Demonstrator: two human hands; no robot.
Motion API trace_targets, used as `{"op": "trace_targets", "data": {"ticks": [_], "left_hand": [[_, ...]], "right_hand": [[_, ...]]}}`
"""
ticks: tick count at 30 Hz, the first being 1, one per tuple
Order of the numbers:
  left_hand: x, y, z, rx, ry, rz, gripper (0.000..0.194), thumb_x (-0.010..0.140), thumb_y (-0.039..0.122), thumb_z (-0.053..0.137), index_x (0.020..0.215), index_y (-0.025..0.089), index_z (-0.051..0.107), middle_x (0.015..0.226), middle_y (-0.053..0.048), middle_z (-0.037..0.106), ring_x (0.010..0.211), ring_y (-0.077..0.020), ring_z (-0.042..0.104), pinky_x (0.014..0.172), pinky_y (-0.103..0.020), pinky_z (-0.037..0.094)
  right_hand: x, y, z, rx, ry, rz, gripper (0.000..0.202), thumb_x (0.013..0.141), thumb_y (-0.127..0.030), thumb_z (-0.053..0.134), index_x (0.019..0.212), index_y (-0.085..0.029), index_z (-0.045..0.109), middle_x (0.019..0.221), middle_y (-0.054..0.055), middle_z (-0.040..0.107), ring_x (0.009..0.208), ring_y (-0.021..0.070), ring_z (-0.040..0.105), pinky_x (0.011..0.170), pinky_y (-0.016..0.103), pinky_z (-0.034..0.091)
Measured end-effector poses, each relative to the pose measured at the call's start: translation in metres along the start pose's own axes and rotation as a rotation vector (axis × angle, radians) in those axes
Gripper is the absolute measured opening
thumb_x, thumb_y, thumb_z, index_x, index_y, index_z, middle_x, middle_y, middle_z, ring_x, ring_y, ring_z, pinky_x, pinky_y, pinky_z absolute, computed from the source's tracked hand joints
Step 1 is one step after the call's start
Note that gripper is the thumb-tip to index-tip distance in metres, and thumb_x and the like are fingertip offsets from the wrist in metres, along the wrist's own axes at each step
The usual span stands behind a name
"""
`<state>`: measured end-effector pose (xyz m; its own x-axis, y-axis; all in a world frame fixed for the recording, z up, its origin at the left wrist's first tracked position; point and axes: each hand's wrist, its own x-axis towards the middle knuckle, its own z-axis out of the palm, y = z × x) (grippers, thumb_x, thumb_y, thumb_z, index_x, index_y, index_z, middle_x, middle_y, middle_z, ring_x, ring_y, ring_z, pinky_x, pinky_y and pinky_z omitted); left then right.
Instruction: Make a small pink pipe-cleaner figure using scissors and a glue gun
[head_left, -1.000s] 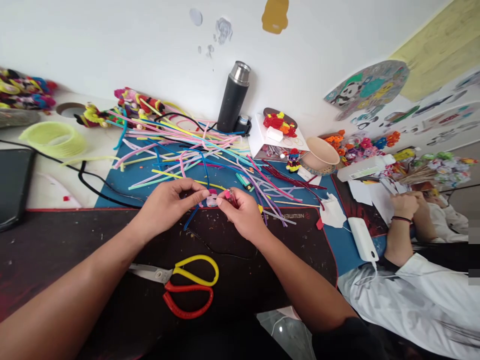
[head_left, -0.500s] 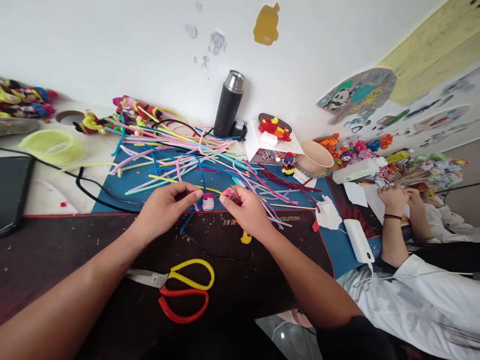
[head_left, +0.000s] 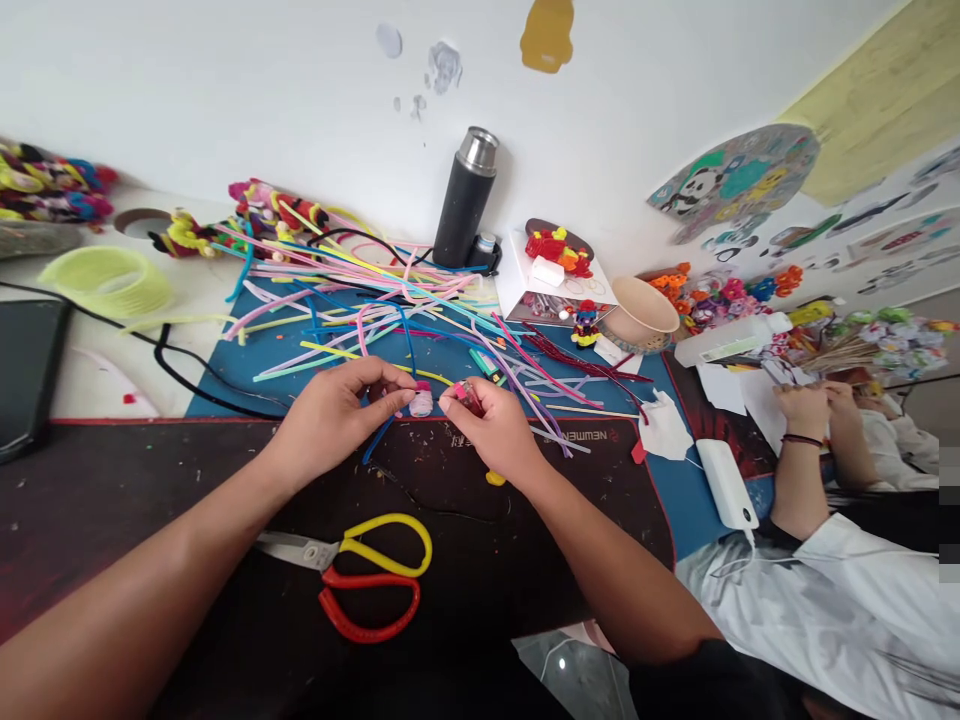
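Observation:
My left hand (head_left: 337, 415) is closed, thumb and forefinger pinched together at the left side of a small pink-and-white coiled bundle (head_left: 421, 402). What lies in that pinch is too small to make out. Just right of the bundle, my right hand (head_left: 491, 420) is closed around a small pink-and-red piece (head_left: 466, 394), with its fingers hiding part of it. A blue pipe cleaner (head_left: 379, 440) comes out below my left fingers. Partly under my right hand lies a small yellow piece (head_left: 495, 478). Scissors (head_left: 360, 570) with yellow and red handles rest on the dark mat nearer to me.
Many coloured pipe cleaners (head_left: 352, 290) spread behind my hands. A black thermos (head_left: 466, 195) stands by the wall, near a white box (head_left: 517, 290) and a round bowl (head_left: 641, 315). A power bank (head_left: 727, 485) lies right, beside another person's hands (head_left: 806, 415).
The camera view has shifted slightly, so the table things sit a little further right. My hands stay by the coiled bundle, and my right hand covers more of the yellow piece.

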<state>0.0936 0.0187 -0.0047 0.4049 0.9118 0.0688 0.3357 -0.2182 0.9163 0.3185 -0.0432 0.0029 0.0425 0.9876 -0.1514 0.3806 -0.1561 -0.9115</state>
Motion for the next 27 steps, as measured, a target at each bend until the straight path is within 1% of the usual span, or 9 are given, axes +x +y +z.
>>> {"op": "trace_targets", "data": {"ticks": [5,11,16,23,27], "left_hand": [[-0.0008,0.0009,0.0016,0.041,-0.011,0.085,0.030,0.097,0.056,0.072,0.096,0.028,0.083,0.097,-0.004,0.084,0.091,-0.0259,0.075,0.089,-0.037,0.057],[-0.0004,0.0007,0.0004,0.078,-0.026,0.146,0.026,0.099,0.050,0.071,0.096,0.027,0.082,0.095,-0.003,0.083,0.090,-0.0249,0.074,0.088,-0.037,0.056],[-0.0002,0.0028,0.0003,0.098,-0.049,0.178,0.033,0.102,0.056,0.068,0.096,0.027,0.082,0.095,-0.005,0.083,0.091,-0.0261,0.075,0.091,-0.038,0.056],[-0.0005,0.0064,0.0011,0.106,-0.063,0.164,0.040,0.100,0.065,0.067,0.095,0.027,0.082,0.096,-0.007,0.084,0.095,-0.0291,0.075,0.094,-0.041,0.057],[-0.0014,0.0057,0.0015,0.099,-0.075,0.181,0.038,0.101,0.062,0.068,0.096,0.027,0.082,0.098,-0.007,0.084,0.096,-0.0287,0.075,0.095,-0.040,0.056]], "right_hand": [[-0.0014,0.0029,0.0053,-0.042,-0.007,-0.016,0.029,0.097,-0.050,0.067,0.090,-0.022,0.066,0.072,-0.005,0.049,0.067,0.0151,0.043,0.063,0.030,0.032],[-0.0019,-0.0019,0.0058,-0.037,-0.009,-0.030,0.029,0.097,-0.051,0.066,0.090,-0.023,0.065,0.073,-0.005,0.050,0.066,0.0148,0.043,0.063,0.030,0.033],[-0.0029,-0.0047,0.0050,-0.064,0.000,-0.027,0.029,0.097,-0.051,0.065,0.089,-0.023,0.065,0.071,-0.005,0.049,0.067,0.0149,0.043,0.063,0.030,0.033],[-0.0040,-0.0043,0.0053,-0.102,-0.001,-0.028,0.029,0.097,-0.050,0.065,0.089,-0.023,0.065,0.072,-0.005,0.051,0.067,0.0152,0.044,0.063,0.030,0.033],[-0.0039,-0.0051,0.0054,-0.113,0.006,-0.036,0.029,0.096,-0.051,0.065,0.089,-0.023,0.066,0.072,-0.005,0.051,0.068,0.0155,0.045,0.064,0.030,0.033]]}}
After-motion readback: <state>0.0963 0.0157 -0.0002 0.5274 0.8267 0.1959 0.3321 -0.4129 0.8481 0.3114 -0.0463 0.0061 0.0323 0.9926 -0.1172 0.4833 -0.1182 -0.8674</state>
